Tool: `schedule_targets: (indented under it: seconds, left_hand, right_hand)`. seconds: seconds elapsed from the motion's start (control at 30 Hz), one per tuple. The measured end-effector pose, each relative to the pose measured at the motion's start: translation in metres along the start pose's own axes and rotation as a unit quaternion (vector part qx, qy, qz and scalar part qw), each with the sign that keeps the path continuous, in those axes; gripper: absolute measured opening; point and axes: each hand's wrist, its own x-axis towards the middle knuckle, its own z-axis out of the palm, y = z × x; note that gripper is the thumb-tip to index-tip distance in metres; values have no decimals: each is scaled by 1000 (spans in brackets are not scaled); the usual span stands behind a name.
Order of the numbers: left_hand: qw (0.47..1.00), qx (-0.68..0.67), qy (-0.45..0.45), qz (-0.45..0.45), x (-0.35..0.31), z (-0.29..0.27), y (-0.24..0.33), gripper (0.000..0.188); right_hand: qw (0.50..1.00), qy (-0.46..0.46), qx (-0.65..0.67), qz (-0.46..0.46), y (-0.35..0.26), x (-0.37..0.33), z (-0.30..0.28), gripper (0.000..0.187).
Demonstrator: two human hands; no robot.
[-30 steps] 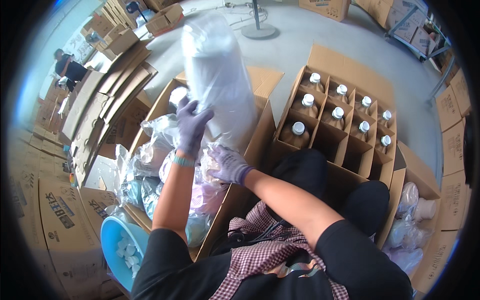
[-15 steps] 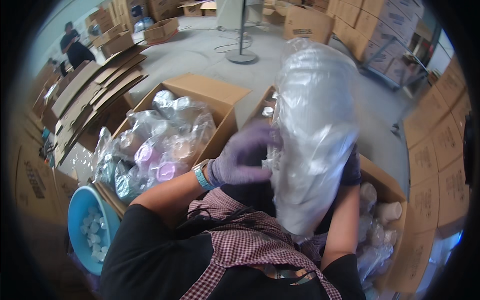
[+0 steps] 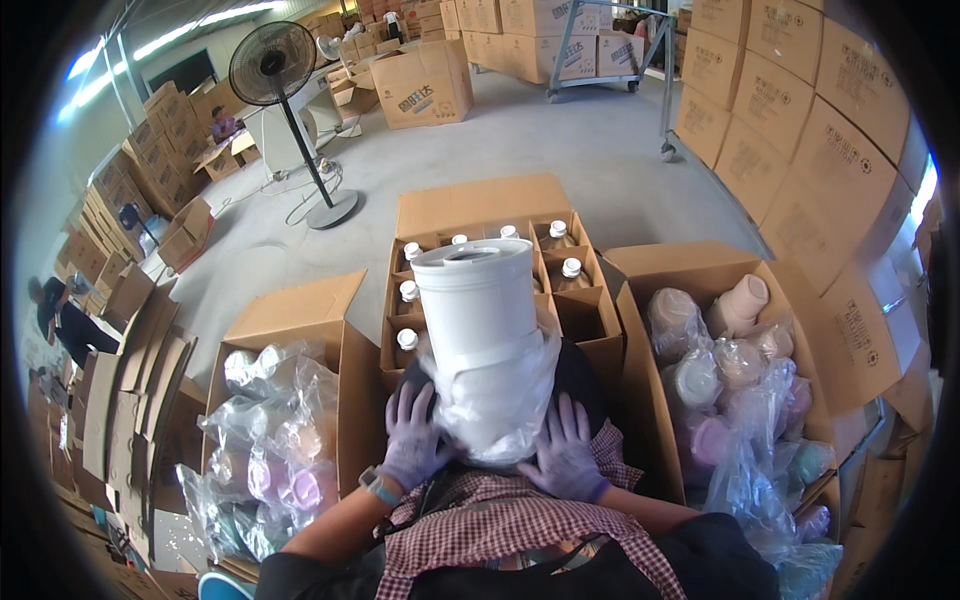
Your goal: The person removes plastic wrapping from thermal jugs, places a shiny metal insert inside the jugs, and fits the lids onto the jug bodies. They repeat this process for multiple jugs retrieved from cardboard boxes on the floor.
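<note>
A white plastic cylinder (image 3: 476, 310) with a round recess in its top stands upright in front of me, over my lap. Bunched around its lower half is a clear plastic bag (image 3: 497, 400); the upper half is bare. My left hand (image 3: 412, 445), in a thin purple glove, lies beside the bag's left side with its fingers spread. On the other side my right hand (image 3: 568, 455), gloved alike, has its fingers stretched out by the bag. Neither hand is closed around the cylinder. Just beyond stands a divided carton (image 3: 606, 340) holding several white-capped bottles (image 3: 572, 272).
Open cartons flank me: the left carton (image 3: 362, 400) and right carton (image 3: 640, 400) hold bagged, pastel-coloured pieces. A blue bucket (image 3: 222, 588) shows at the lower left. Flattened cardboard (image 3: 120, 420) leans at left. Beyond are a standing fan (image 3: 300, 130), a wheeled rack (image 3: 668, 90) and stacked boxes (image 3: 770, 90).
The bagged cylinder has come down from a raised, tilted hold to upright, and the bag now sits around its lower half. Both hands are now low beside it. The view has turned right.
</note>
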Motion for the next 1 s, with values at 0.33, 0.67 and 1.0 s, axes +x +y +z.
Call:
schedule_targets:
  seconds: [0.33,0.67,1.0]
  left_hand:
    - [602,-775,192,-17,178,-103,-67,61]
    - [959,-18,233,159,145,-179,117,53]
    - [658,-724,207,19,167,-139,-28,83]
  right_hand:
    - [879,425,210,-54,-1,95,-167,60]
    - [447,-83,889,-56,103,263,-67,42]
    - [815,368,397,-206,58,184,-146,51]
